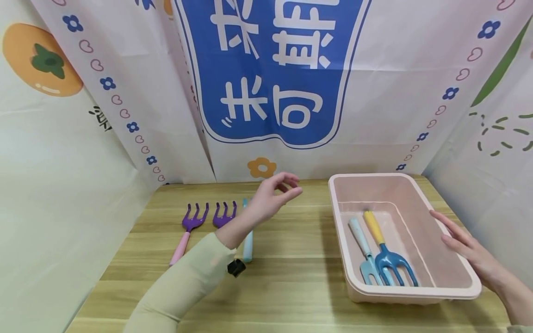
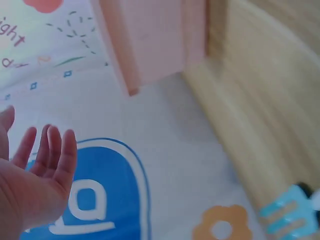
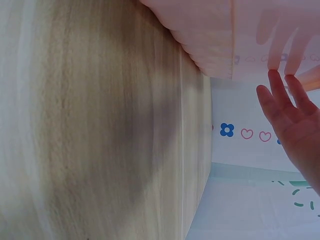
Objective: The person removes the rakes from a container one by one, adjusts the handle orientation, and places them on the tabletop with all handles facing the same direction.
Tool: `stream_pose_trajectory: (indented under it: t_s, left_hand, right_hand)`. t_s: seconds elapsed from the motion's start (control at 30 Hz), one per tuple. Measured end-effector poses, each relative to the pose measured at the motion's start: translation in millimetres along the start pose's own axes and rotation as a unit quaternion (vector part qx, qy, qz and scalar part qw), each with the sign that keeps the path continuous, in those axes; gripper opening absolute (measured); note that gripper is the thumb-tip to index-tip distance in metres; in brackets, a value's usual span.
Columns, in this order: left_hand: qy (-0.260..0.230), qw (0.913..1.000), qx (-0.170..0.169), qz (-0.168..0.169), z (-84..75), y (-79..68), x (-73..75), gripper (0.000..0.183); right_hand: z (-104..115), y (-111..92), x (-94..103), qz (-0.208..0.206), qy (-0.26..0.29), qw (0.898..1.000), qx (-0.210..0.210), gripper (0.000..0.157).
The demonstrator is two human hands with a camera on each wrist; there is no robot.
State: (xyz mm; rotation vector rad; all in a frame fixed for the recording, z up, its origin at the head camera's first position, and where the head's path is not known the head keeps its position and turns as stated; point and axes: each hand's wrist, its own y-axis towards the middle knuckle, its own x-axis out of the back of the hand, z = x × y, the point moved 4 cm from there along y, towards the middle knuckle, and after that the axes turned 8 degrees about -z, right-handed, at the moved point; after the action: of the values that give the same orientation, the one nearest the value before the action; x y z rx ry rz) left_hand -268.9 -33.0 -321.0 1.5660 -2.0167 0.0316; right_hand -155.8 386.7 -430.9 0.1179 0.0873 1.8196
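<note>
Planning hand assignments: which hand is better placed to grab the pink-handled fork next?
Left, probably: the left hand looks empty and is nearer the pink-handled fork. The right hand is at the pink bin's right-hand rim, with the bin between it and the fork.

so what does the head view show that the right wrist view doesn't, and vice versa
Only head view: left grip, purple forks and blue tool on the table, and tools inside the bin.

Only right wrist view: the bin's outer right side, with what looks like a reflection of the right grip.

Both: right grip, bin, table and backdrop.
</note>
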Motion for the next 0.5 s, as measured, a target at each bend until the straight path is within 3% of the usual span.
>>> stream_pose_trajectory:
  t_s: [0.13,0.27,0.5]
  left_hand:
    - [0.014,0.9969,-0.042,0.065,-19.3,12.1,-17.0,0.026]
    - [0.026,0.988,-0.073,0.134,-33.6,23.6,-33.8,0.028]
    - [0.029,0.957,-0.102,0.27,-50.0,44.5,-57.4,0.038]
  right_hand:
    - [-0.2,-0.3,-0.1,0.0,-0.001,1.0,0.0,0.058]
    - [-0.5,-0.5,-0.3,0.002,0.0,1.0,0.0,0.059]
    - [-0.5,-0.5,0.4,-0.003,-0.006,1.0,0.001,0.058]
